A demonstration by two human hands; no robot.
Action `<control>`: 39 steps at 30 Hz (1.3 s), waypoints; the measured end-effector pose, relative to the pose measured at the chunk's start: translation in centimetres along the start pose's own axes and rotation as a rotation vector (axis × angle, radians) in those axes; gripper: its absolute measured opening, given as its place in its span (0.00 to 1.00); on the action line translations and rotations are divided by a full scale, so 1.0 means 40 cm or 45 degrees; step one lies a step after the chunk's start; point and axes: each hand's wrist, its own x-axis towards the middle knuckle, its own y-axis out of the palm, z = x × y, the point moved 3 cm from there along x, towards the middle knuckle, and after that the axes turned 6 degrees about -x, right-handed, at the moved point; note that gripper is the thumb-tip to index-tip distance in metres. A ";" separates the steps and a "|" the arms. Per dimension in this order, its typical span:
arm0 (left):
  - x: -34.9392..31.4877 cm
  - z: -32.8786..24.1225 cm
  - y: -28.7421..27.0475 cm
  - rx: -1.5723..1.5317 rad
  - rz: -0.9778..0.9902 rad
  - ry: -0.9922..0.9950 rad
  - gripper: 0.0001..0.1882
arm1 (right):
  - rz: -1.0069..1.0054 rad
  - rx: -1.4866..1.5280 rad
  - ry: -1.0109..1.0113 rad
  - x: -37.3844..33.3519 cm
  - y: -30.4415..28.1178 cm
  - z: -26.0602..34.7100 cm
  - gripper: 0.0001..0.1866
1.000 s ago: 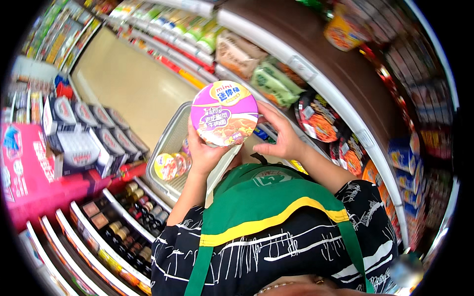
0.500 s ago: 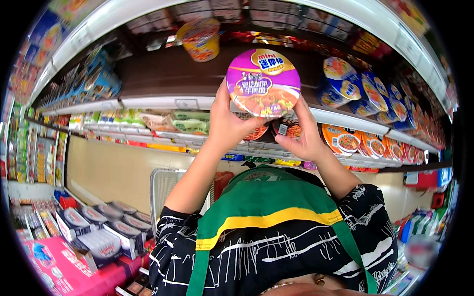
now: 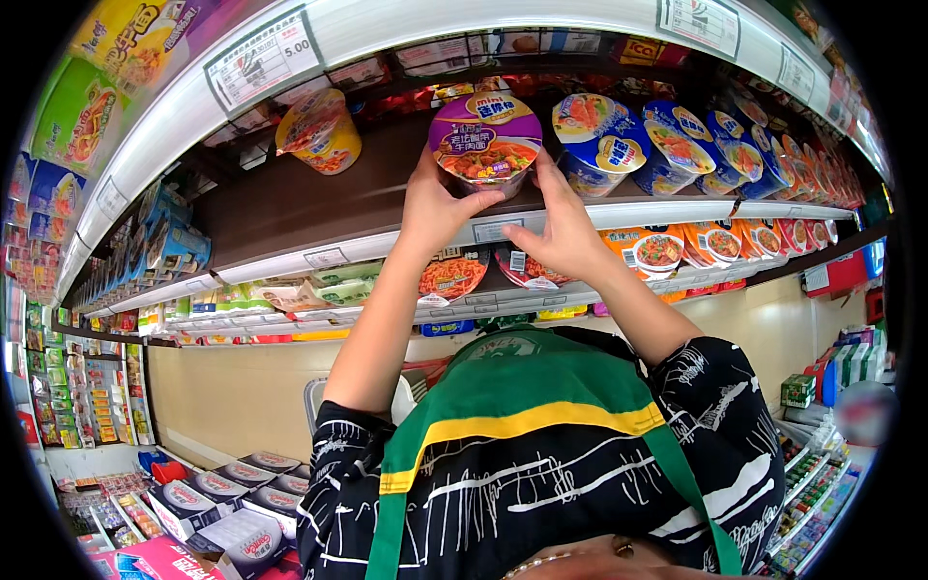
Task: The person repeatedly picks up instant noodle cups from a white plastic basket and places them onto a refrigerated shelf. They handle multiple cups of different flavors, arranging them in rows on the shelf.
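Observation:
A purple-lidded instant noodle cup (image 3: pixel 485 140) is upright at the dark brown shelf (image 3: pixel 387 145); I cannot tell whether its base touches the board. My left hand (image 3: pixel 432 208) grips its left side, the thumb across the near side. Along its right side lie the fingers of my right hand (image 3: pixel 561 227), its thumb pointing inward below the cup. Just to the right stands a blue-lidded noodle cup (image 3: pixel 597 140), first in a row of similar ones. Farther left on this shelf is a yellow noodle cup (image 3: pixel 319 133).
Below, a lower shelf carries orange noodle packs (image 3: pixel 659 249), red round noodle bowls (image 3: pixel 454 275) and green packs (image 3: pixel 346 282). A white price rail (image 3: pixel 261 58) runs overhead. Blue packages (image 3: pixel 174 232) stand at the far left, boxes (image 3: pixel 227 503) behind at lower left.
Both hands have carried the purple-lidded cup forward onto or just over the shelf, beside the blue-lidded cups. It has gone from tilted lid-first toward me to more upright. The view has shifted closer.

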 end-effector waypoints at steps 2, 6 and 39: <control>0.002 0.008 -0.001 -0.001 0.020 -0.007 0.46 | 0.003 0.021 0.033 0.001 0.005 -0.004 0.51; 0.001 0.009 0.002 0.099 0.030 0.010 0.45 | -0.034 -0.056 0.060 -0.011 0.005 0.005 0.50; -0.544 0.062 -0.038 0.186 -0.604 -0.125 0.25 | 0.349 -0.054 -0.471 -0.160 0.059 0.085 0.22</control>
